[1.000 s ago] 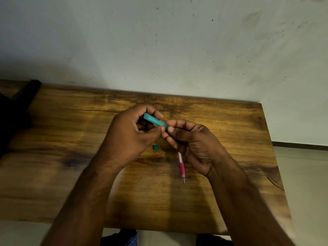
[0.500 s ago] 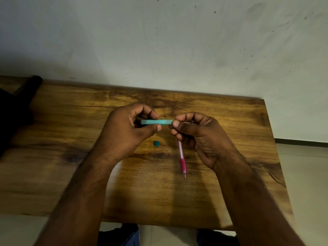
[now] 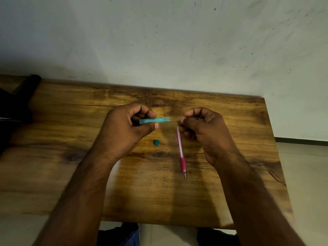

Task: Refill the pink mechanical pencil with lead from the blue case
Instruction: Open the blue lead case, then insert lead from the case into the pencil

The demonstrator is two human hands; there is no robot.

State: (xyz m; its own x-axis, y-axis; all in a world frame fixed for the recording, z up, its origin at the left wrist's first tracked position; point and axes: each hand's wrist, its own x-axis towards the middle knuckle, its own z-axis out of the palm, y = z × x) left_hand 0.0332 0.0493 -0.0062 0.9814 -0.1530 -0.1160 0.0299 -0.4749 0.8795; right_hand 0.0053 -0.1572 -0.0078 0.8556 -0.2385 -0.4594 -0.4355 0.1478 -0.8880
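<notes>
A person's two bare hands work above a wooden bench [image 3: 230, 192], seen from a head camera. Furthest left, the left hand [image 3: 124, 126] is curled closed, thumb and fingers pinching the blue case [image 3: 154, 120], which lies level with its open end pointing right. Below that hand, on the bench, sits a small teal cap [image 3: 156, 142]. From the case's open end a thin dark lead [image 3: 174, 121] runs rightward into the pinched fingertips of the right hand [image 3: 204, 126], which is closed on it. The pink mechanical pencil [image 3: 181, 151] lies on the bench just below the right hand, its long axis pointing toward the person, tip nearest them and back end close under the right fingers. The right hand is clearly nearer, so the lead likely needs turning to match the pencil's axis.
</notes>
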